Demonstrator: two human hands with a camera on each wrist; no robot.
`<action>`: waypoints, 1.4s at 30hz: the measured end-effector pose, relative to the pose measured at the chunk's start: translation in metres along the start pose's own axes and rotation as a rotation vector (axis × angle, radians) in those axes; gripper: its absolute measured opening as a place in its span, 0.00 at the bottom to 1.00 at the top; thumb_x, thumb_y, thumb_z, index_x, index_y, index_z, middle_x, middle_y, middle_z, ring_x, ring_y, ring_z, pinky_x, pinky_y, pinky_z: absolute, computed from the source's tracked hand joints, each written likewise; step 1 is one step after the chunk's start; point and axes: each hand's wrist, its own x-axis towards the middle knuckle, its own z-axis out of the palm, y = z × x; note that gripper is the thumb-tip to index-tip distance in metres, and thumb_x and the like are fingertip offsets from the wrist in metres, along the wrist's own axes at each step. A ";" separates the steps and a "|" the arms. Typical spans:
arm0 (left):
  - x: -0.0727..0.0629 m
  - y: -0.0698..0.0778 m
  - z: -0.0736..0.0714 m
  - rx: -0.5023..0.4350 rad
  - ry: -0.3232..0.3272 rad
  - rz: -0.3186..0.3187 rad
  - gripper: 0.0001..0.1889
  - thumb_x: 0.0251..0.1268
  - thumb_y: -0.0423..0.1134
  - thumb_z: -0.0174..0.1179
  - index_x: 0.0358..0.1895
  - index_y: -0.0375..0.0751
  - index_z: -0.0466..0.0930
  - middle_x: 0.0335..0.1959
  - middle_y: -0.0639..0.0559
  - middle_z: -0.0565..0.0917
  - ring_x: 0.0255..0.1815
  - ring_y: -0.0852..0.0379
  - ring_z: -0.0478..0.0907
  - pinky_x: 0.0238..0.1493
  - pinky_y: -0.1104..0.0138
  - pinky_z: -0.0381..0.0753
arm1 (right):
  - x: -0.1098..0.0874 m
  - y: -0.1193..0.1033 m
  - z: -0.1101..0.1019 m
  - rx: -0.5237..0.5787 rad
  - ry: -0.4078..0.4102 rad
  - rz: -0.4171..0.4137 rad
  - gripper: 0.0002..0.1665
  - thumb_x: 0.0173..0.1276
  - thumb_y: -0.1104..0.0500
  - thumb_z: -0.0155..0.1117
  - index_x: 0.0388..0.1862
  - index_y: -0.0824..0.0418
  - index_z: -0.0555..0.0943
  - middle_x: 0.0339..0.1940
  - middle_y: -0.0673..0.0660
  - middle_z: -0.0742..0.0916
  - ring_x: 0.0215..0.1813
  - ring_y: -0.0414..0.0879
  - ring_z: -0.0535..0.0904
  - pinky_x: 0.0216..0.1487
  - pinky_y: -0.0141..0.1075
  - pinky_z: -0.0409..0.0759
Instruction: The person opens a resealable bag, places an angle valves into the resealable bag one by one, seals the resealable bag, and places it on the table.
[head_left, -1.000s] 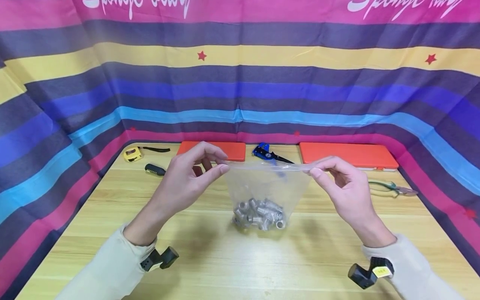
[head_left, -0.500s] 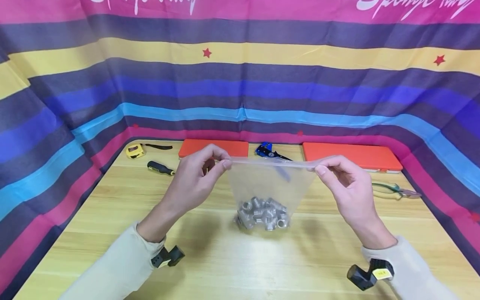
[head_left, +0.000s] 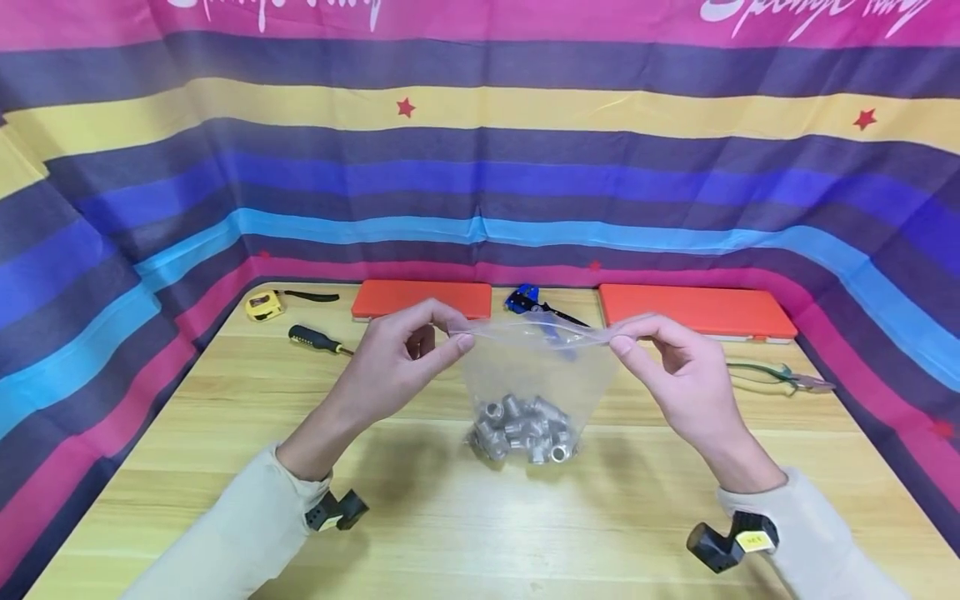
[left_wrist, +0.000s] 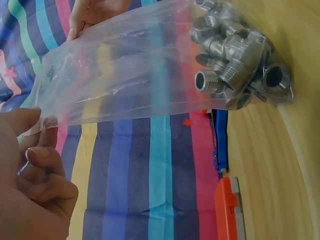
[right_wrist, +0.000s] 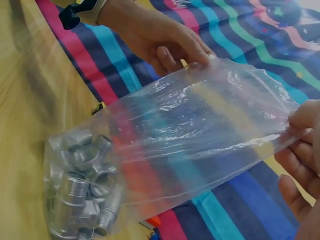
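Observation:
A clear plastic zip bag hangs upright over the table, with several threaded metal pipe fittings gathered in its bottom. My left hand pinches the left top corner between thumb and forefinger. The opposite top corner is pinched the same way by my right hand. Between them the bag's top edge sags a little, and its two layers look slightly apart. In the left wrist view, the threads and round openings of the fittings show through the plastic. Whether the bag's base touches the table cannot be told.
Along the back lie a yellow tape measure, a red case, a blue-and-black hand tool and a larger red case. A black-handled screwdriver lies left, green-handled pliers right. A striped cloth encloses the table.
My hands have come slightly closer together. The bag's top edge, stretched straight before, now hangs slack and its layers part a little. Both hands keep their pinch.

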 end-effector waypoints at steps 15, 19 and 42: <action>0.001 0.007 0.007 0.006 -0.030 0.071 0.05 0.77 0.37 0.69 0.49 0.50 0.90 0.29 0.57 0.79 0.23 0.54 0.69 0.24 0.66 0.66 | -0.001 -0.001 0.009 -0.071 -0.037 -0.032 0.13 0.75 0.77 0.64 0.46 0.62 0.89 0.47 0.52 0.91 0.55 0.42 0.85 0.63 0.28 0.79; 0.001 0.006 0.011 0.035 0.020 0.141 0.03 0.77 0.34 0.67 0.46 0.46 0.88 0.29 0.57 0.78 0.24 0.56 0.69 0.25 0.67 0.67 | -0.002 -0.002 0.014 -0.103 -0.017 -0.085 0.09 0.75 0.76 0.65 0.44 0.66 0.87 0.46 0.51 0.91 0.53 0.42 0.85 0.61 0.27 0.80; 0.006 0.009 0.010 0.080 -0.002 0.198 0.02 0.76 0.35 0.70 0.45 0.45 0.91 0.27 0.58 0.85 0.21 0.62 0.67 0.22 0.69 0.65 | 0.007 -0.006 0.007 -0.187 -0.042 -0.078 0.06 0.73 0.75 0.70 0.42 0.68 0.89 0.40 0.46 0.92 0.46 0.38 0.88 0.55 0.26 0.82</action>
